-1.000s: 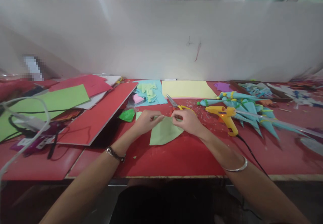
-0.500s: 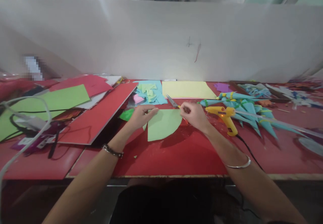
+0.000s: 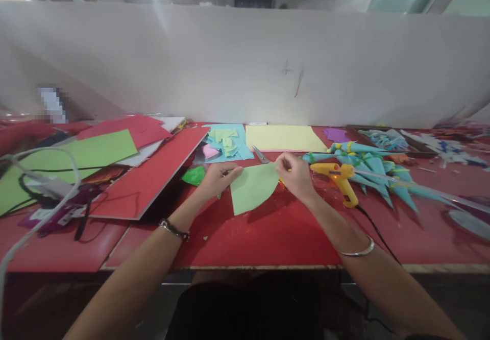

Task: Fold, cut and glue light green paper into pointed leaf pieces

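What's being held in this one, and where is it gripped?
A light green paper piece with a curved edge: the left hand pinches its upper left corner, the right hand its upper right corner.

Left of the yellow sheet [image 3: 284, 139] lie scraps [image 3: 228, 144] on blue paper [image 3: 241, 148] and, farther left, a red board [image 3: 153, 176]. Right of the sheet are purple paper [image 3: 337, 135] and, farther right, a tray [image 3: 415, 146]; behind the sheet, a partition [image 3: 191, 64].
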Tool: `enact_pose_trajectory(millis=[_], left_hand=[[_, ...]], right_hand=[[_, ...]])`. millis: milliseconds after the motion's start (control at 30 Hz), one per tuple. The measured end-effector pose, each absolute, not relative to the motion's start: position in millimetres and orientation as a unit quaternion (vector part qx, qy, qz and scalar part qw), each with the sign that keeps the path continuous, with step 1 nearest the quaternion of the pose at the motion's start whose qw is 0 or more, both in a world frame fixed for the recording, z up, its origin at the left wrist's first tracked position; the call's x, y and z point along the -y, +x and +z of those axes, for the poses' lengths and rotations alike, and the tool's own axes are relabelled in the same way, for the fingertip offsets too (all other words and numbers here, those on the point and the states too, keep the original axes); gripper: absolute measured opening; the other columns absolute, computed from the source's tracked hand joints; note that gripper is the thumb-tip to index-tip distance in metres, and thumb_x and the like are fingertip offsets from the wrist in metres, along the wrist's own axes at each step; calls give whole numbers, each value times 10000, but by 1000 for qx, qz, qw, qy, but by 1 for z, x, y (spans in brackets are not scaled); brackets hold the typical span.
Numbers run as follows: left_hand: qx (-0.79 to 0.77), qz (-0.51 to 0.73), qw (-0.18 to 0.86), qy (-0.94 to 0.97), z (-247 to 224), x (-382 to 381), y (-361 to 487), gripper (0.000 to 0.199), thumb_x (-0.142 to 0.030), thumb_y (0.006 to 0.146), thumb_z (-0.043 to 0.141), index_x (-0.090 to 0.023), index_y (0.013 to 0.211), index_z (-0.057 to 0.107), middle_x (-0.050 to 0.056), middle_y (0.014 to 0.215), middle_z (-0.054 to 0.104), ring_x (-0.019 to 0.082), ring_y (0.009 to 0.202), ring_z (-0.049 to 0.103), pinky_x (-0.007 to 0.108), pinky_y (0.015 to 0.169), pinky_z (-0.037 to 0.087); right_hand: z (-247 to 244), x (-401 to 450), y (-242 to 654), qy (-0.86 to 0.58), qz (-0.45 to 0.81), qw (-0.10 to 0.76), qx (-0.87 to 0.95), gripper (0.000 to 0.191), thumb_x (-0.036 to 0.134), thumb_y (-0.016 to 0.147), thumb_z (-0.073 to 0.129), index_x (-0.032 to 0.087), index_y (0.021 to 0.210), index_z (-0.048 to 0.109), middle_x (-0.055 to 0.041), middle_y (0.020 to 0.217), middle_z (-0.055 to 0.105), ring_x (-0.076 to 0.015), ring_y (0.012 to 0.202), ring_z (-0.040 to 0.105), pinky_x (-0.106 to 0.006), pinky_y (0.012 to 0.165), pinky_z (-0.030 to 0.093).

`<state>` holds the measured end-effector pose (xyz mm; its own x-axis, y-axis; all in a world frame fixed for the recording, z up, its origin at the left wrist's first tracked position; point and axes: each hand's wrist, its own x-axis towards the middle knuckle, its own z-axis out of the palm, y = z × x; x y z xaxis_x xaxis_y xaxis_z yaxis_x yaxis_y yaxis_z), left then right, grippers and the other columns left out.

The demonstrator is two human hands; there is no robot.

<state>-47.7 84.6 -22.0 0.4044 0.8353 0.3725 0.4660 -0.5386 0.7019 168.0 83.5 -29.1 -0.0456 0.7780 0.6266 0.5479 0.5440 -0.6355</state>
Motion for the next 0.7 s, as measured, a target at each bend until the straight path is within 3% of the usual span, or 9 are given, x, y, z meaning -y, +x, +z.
enact_pose_trajectory(millis=[133, 200, 300, 367, 467, 567, 700], left_hand=[[-418, 383, 239, 788, -22, -85, -49, 367, -376, 828, 417, -152, 542, 463, -27, 514, 426, 74, 481, 366, 200, 448, 272], [-430, 379, 213, 791, -23, -85, -49, 351, -369, 830, 413, -150, 577, 519, -15, 537, 495, 82, 492, 409, 202, 463, 302], [-436, 359, 121, 817, -27, -85, -44, 210, -303, 809, 452, -166, 819, 612, 15, 722, 634, 111, 607, 523, 222, 570, 384], [-423, 343, 37, 838, -30, -84, -38, 218, -248, 788, 472, -182, 955, 595, 27, 824, 661, 135, 710, 567, 258, 675, 406], [-384, 313, -71, 866, -33, -80, -28, 160, -198, 777, 451, -171, 814, 604, 17, 712, 658, 139, 661, 571, 281, 705, 393], [-366, 295, -137, 872, -34, -74, -22, 155, -168, 742, 445, -167, 646, 566, -10, 544, 596, 114, 497, 504, 249, 576, 355], [-389, 301, -195, 849, -31, -71, -19, 160, -155, 696, 444, -181, 575, 545, -26, 460, 530, 102, 424, 434, 238, 470, 261]], right_hand=[[-30, -83, 167, -405, 269, 506, 712, 152, 338, 785, 475, 191, 790, 514, 14, 673, 528, -108, 582, 487, -216, 526, 368], [-32, -82, 166, -401, 310, 480, 716, 191, 383, 777, 503, 192, 774, 510, 23, 635, 517, -103, 535, 482, -215, 493, 362], [-34, -80, 163, -416, 332, 450, 717, 232, 410, 784, 499, 200, 690, 469, 53, 522, 458, -87, 411, 432, -213, 422, 321], [-36, -77, 158, -412, 349, 432, 723, 243, 422, 789, 490, 203, 689, 460, 65, 492, 437, -83, 368, 415, -213, 400, 303], [-38, -72, 148, -388, 336, 412, 753, 262, 415, 798, 482, 198, 655, 450, 67, 487, 396, -78, 395, 392, -213, 425, 287], [-38, -69, 142, -378, 287, 411, 778, 285, 384, 804, 473, 190, 603, 417, 61, 505, 346, -78, 465, 344, -216, 458, 250], [-37, -68, 140, -375, 266, 419, 783, 280, 349, 812, 460, 184, 592, 408, 58, 522, 337, -78, 495, 320, -220, 483, 246]])
